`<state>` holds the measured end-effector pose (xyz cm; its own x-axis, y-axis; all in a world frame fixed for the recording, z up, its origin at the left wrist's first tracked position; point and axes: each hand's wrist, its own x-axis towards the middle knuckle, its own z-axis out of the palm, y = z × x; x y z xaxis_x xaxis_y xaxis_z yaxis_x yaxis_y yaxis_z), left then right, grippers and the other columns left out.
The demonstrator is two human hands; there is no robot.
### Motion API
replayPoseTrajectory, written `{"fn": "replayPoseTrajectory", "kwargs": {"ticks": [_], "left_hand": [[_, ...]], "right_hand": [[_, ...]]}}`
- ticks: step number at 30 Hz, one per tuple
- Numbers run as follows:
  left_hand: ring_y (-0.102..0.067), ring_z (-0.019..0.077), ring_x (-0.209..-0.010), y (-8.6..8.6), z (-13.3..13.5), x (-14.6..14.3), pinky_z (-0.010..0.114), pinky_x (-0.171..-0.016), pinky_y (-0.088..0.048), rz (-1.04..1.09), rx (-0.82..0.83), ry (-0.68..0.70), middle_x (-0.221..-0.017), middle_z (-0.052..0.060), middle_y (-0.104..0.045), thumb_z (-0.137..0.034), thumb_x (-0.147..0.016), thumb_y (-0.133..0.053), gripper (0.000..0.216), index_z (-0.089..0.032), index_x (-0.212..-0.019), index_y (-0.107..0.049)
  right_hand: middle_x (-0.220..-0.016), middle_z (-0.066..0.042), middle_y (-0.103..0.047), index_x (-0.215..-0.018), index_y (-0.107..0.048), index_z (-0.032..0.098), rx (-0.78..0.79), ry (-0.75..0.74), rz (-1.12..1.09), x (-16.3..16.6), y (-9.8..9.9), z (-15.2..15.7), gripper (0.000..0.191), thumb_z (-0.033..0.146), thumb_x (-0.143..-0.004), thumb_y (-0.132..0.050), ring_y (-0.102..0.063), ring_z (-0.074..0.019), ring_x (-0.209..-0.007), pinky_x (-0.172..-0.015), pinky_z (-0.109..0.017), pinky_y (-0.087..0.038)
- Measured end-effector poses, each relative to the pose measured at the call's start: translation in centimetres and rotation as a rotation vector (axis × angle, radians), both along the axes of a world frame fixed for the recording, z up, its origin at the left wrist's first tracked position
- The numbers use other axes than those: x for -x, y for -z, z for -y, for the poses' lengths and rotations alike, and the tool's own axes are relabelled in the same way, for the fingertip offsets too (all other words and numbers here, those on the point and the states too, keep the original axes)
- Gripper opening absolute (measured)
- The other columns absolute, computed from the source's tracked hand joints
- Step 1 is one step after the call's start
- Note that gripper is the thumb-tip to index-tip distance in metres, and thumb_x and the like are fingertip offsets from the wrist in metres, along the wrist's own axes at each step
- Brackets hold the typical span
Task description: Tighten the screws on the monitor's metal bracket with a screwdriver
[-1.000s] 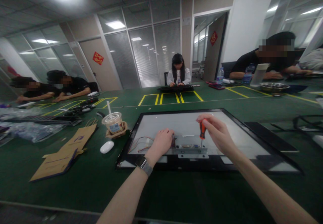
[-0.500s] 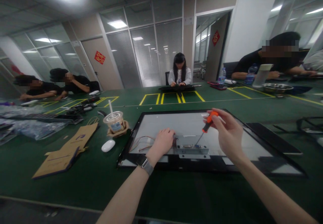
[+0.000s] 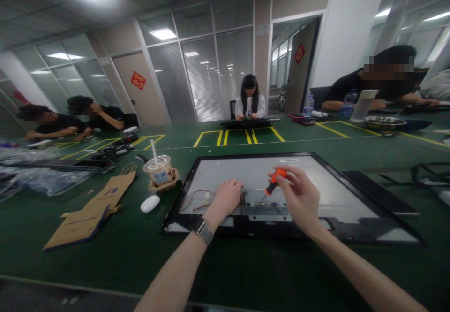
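- Bracing my left hand [image 3: 227, 199] on the face-down monitor [image 3: 225, 166], which lies flat on the green table [image 3: 225, 265]; its fingers curl against the metal bracket [image 3: 270, 207], and I cannot tell if they grip.
- My right hand [image 3: 298, 199] has its fingers clamped on the orange screwdriver [image 3: 273, 180], tilted, tip on the bracket.
- Further left: white mouse [image 3: 150, 203], lidded cup [image 3: 159, 170].
- Far side: a seated person [image 3: 249, 103].
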<state>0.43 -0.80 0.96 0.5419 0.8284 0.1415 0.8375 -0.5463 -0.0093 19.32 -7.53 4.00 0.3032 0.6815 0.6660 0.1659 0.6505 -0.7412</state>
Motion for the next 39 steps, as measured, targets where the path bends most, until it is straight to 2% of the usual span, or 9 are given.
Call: {"fn": "replayPoseTrajectory", "kwargs": {"ticks": [20, 28, 31, 35, 37, 39], "left_hand": [[-0.058, 0.0210, -0.102, 0.4, -0.3, 0.1, 0.034, -0.090, -0.045, 0.030, -0.006, -0.001, -0.109, 0.008, -0.061, -0.016, -0.098, -0.036, 0.026, -0.019, -0.112, -0.058], [-0.057, 0.0209, -0.104, 0.0, 0.0, 0.0, 0.035, -0.091, -0.044, -0.001, 0.006, -0.001, -0.111, 0.009, -0.061, -0.016, -0.099, -0.035, 0.027, -0.019, -0.113, -0.058], [-0.057, 0.0213, -0.104, -0.1, 0.0, -0.1, 0.035, -0.090, -0.044, -0.020, 0.010, -0.008, -0.113, 0.010, -0.060, -0.015, -0.098, -0.035, 0.028, -0.019, -0.114, -0.058], [-0.058, 0.0215, -0.101, -0.3, 0.0, -0.3, 0.036, -0.089, -0.045, -0.013, 0.022, -0.027, -0.111, 0.009, -0.061, -0.016, -0.098, -0.035, 0.028, -0.019, -0.113, -0.059], [-0.058, 0.0211, -0.101, -0.4, 0.0, -0.3, 0.035, -0.090, -0.045, -0.020, 0.034, -0.034, -0.111, 0.010, -0.061, -0.017, -0.098, -0.034, 0.029, -0.019, -0.113, -0.059], [-0.058, 0.0211, -0.102, -0.4, 0.1, -0.4, 0.036, -0.091, -0.045, -0.029, 0.042, -0.041, -0.111, 0.010, -0.061, -0.016, -0.098, -0.034, 0.029, -0.019, -0.113, -0.059]], "right_hand": [[-0.100, -0.007, -0.071, -0.101, -0.065, 0.023, 0.023, -0.002, 0.009, 0.1, 0.3, -0.1, 0.016, 0.031, -0.087, -0.066, -0.075, -0.0234, -0.085, -0.065, -0.036, -0.066], [-0.099, -0.007, -0.070, -0.102, -0.065, 0.024, 0.005, -0.004, 0.043, 0.1, 0.3, 0.1, 0.016, 0.031, -0.088, -0.065, -0.075, -0.0228, -0.084, -0.065, -0.035, -0.066], [-0.101, -0.008, -0.071, -0.107, -0.064, 0.025, 0.004, -0.085, 0.087, 0.1, 0.1, 0.2, 0.017, 0.030, -0.091, -0.061, -0.074, -0.0228, -0.088, -0.070, -0.036, -0.065], [-0.106, -0.008, -0.072, -0.113, -0.063, 0.026, 0.059, -0.310, 0.143, -0.1, -0.6, 0.1, 0.022, 0.032, -0.096, -0.053, -0.073, -0.0229, -0.096, -0.085, -0.041, -0.061], [-0.108, -0.008, -0.072, -0.113, -0.065, 0.026, 0.083, -0.355, 0.149, -0.4, -0.9, -0.2, 0.023, 0.035, -0.094, -0.056, -0.071, -0.0234, -0.102, -0.091, -0.042, -0.059], [-0.107, -0.008, -0.072, -0.106, -0.069, 0.025, 0.084, -0.355, 0.149, -0.8, -1.0, -0.5, 0.022, 0.036, -0.088, -0.064, -0.070, -0.0237, -0.103, -0.088, -0.039, -0.060]]}}
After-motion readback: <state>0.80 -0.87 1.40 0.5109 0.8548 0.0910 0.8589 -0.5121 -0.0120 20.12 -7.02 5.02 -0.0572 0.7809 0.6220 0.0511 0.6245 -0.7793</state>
